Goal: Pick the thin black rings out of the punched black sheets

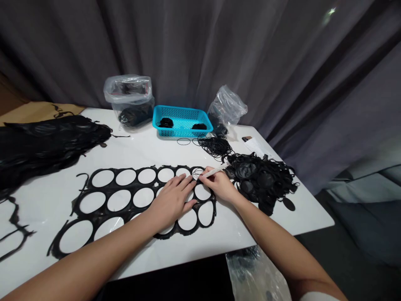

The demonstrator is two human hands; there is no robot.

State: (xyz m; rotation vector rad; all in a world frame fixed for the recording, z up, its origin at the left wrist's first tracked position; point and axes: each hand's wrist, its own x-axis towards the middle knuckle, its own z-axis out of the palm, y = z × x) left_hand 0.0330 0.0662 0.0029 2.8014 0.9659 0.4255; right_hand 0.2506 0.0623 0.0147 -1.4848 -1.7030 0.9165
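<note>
A big grey cloth curtain hangs behind a white table. The biggest thing on the table is the floppy black pile at the far left. Next is a flat black sheet with three rows of round holes, lying in the middle, right under the hands. Its holes that I can see are open, with white showing through, so that part looks done. The big pile may be more to do, but I can't tell how much is left. A messy heap of black scraps sits to the right. A blue plastic basket with little holes stands at the back, with two dark bunches inside, between two clear plastic bags. The left hand is flat and open, pressing on the sheet. The right hand is closed around a thin white stick like a pen, near the sheet's top right corner. A tangle of thin black rings lies just past that hand. Smallest are the loose thin black loops by the stick's tip, just beside the fingers of both hands.
</note>
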